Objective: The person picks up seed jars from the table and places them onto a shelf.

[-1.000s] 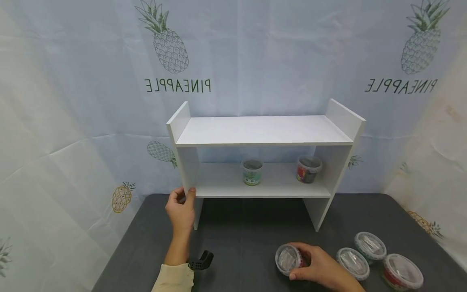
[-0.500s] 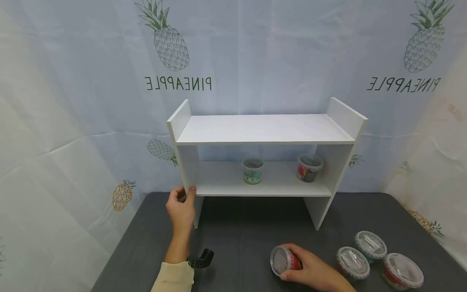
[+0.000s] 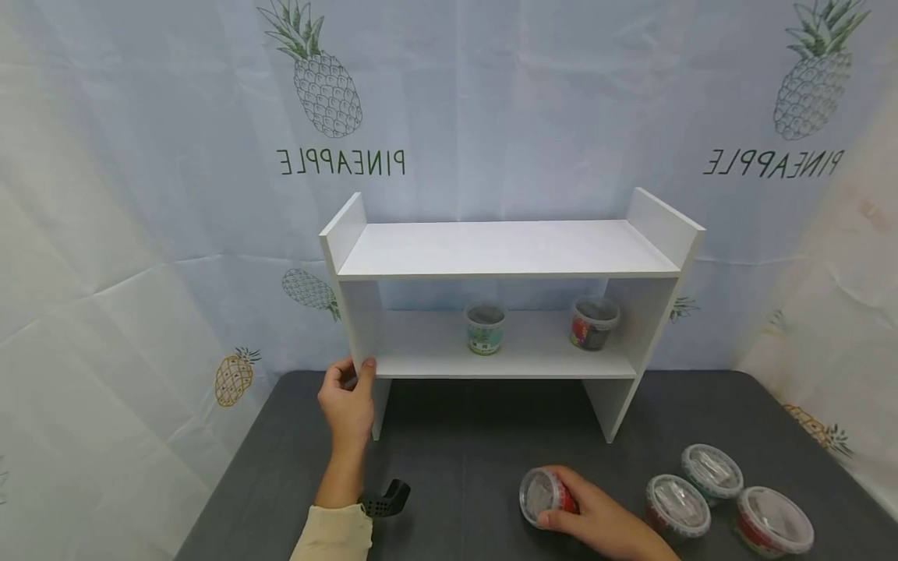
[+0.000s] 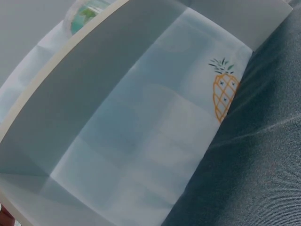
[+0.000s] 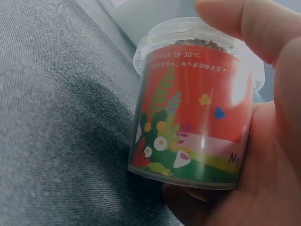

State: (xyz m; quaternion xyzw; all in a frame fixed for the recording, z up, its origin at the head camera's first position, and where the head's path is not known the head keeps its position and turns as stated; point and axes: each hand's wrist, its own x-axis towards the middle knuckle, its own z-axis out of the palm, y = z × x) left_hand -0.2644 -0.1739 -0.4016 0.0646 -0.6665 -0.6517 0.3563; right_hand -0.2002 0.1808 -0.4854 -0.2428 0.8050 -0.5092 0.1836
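Observation:
My left hand [image 3: 347, 401] grips the left side panel of a white two-tier shelf [image 3: 505, 251], thumb on the front near the lower board. In the left wrist view only a bit of a finger [image 4: 6, 217] shows at the lower left corner. Low in front of the shelf, my right hand [image 3: 596, 510] holds a clear lidded plastic cup [image 3: 539, 499], tilted, its lid toward me. Up close in the right wrist view, that cup [image 5: 193, 117] has a red label with flowers and dark grains under the lid. Thumb and fingers wrap around it.
On the lower board stand a green-labelled cup [image 3: 486, 329] and a red-and-dark cup [image 3: 595, 323]. Three lidded cups cluster at the right of the dark table [image 3: 449, 460], one [image 3: 775, 522] nearest the front. A pineapple-print cloth [image 3: 491, 109] hangs behind.
My right hand has shifted a little left with the cup and tipped it, so more of the red label shows. The left hand stays on the shelf.

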